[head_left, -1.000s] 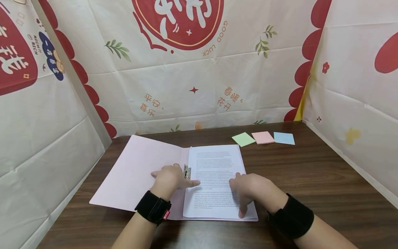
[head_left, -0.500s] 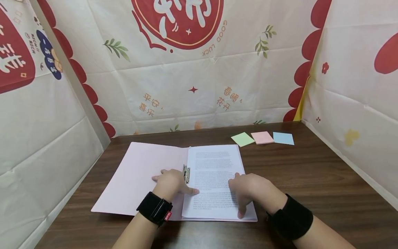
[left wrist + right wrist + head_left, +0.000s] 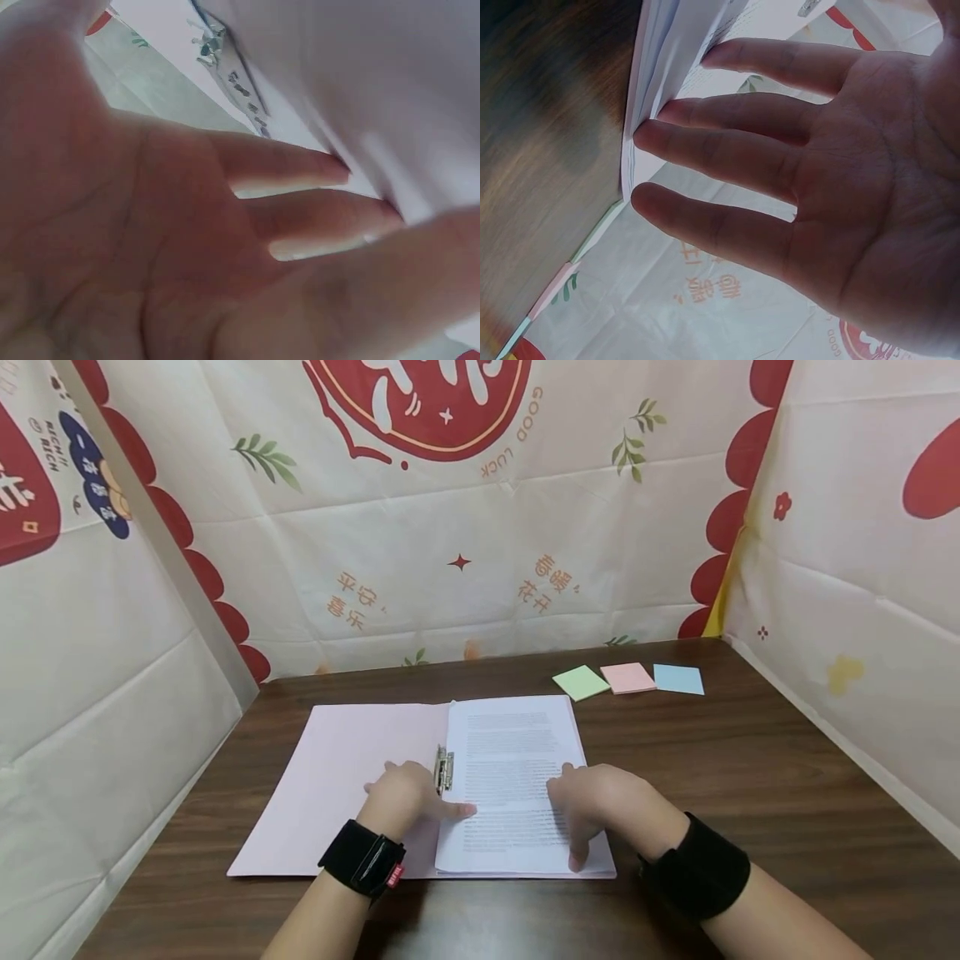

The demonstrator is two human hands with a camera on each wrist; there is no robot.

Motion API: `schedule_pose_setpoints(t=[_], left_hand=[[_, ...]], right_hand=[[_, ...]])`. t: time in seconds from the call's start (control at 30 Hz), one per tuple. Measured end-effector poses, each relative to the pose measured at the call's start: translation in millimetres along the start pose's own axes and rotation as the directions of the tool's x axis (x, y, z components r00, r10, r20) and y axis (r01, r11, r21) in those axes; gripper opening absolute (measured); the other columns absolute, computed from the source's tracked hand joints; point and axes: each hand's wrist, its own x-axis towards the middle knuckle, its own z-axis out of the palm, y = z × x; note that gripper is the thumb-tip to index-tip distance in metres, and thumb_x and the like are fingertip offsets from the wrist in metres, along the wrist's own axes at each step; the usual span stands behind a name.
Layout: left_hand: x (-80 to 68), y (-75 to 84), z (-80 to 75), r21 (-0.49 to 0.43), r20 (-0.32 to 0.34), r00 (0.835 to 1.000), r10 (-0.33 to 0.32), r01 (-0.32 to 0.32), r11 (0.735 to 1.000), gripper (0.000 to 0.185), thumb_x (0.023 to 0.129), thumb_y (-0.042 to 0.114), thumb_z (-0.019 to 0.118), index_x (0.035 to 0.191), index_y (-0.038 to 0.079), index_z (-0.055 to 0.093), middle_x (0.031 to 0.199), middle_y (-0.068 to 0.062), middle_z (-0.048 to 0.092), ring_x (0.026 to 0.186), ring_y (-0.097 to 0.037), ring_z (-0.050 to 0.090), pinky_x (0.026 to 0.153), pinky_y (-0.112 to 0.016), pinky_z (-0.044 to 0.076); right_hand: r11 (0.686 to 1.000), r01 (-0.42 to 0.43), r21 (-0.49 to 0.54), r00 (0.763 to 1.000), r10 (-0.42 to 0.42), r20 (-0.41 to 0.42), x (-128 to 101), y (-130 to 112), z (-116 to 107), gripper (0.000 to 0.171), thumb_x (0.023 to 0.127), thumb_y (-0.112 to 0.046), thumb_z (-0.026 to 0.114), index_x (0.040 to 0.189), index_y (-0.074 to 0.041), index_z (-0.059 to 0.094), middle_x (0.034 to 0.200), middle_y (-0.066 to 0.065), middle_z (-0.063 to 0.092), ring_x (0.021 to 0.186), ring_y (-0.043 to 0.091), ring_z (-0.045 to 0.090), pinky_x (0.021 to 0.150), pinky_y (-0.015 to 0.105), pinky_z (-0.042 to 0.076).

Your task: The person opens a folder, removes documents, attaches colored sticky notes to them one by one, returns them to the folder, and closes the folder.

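An open pink folder [image 3: 352, 785] lies in the lower middle of the frame on the dark wooden surface [image 3: 750, 777], a stack of printed pages [image 3: 510, 760] on its right half beside the metal clip [image 3: 444, 770]. The left hand [image 3: 405, 793] rests flat by the clip, grip relaxed, holding nothing. The right hand [image 3: 600, 806] presses straight fingers [image 3: 705, 154] on the pages' lower right edge. Green, pink and blue sticky pads [image 3: 628, 679] sit at upper right.

Right hand [image 3: 832, 187] filling the right of the frame, straight fingers [image 3: 705, 150] touching the edge of a paper stack [image 3: 671, 60] at upper centre; wooden table [image 3: 547, 150] lying at left.
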Motion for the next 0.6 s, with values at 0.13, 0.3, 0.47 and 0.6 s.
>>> schedule_pose_setpoints(t=[0.13, 0.3, 0.47, 0.6], left_hand=[[-3.0, -5.3, 2.4, 0.088, -0.029, 1.000, -0.005, 0.007, 0.996, 0.113, 0.074, 0.087, 0.072, 0.135, -0.008, 0.068, 0.160, -0.036, 0.045, 0.150, -0.050, 0.047, 0.118, -0.069, 0.040], [-6.7, -9.6, 8.2, 0.179, -0.098, 0.995, 0.010, 0.008, 0.984, 0.125, 0.072, 0.097, 0.062, 0.137, -0.010, 0.065, 0.159, -0.033, 0.048, 0.125, -0.041, 0.070, 0.104, -0.055, 0.056], [-7.4, -11.4, 14.4, 0.232, -0.138, 0.990, 0.036, -0.004, 0.973, 0.132, 0.072, 0.100, 0.056, 0.141, -0.012, 0.061, 0.157, -0.029, 0.053, 0.099, -0.031, 0.076, 0.085, -0.046, 0.061], [-9.7, -13.3, 14.2, 0.229, -0.144, 0.989, 0.035, -0.001, 0.973, 0.135, 0.072, 0.101, 0.056, 0.143, -0.014, 0.058, 0.157, -0.030, 0.052, 0.105, -0.034, 0.076, 0.091, -0.050, 0.061]], right_hand=[[1.000, 0.002, 0.004, 1.000, -0.002, -0.007, 0.3, -0.1, -1.2, 0.085, 0.064, -0.032, 0.103, 0.134, -0.001, 0.065, 0.150, 0.030, 0.056, 0.117, 0.038, 0.062, 0.107, 0.063, 0.051], [1.000, 0.002, 0.013, 1.000, -0.002, -0.002, 0.5, 0.8, -1.8, 0.085, 0.065, -0.032, 0.103, 0.134, -0.001, 0.065, 0.152, 0.030, 0.055, 0.117, 0.038, 0.062, 0.108, 0.063, 0.050], [1.000, 0.021, -0.022, 1.000, -0.021, -0.002, 0.4, -4.4, -11.5, 0.062, 0.069, -0.031, 0.100, 0.115, 0.000, 0.072, 0.113, 0.017, 0.071, 0.093, 0.029, 0.060, 0.092, 0.053, 0.055], [0.993, 0.103, -0.064, 0.993, -0.106, -0.050, 10.9, -19.7, -32.1, 0.044, 0.082, -0.036, 0.091, 0.102, -0.001, 0.074, 0.091, 0.008, 0.070, 0.082, 0.023, 0.058, 0.082, 0.045, 0.054]])
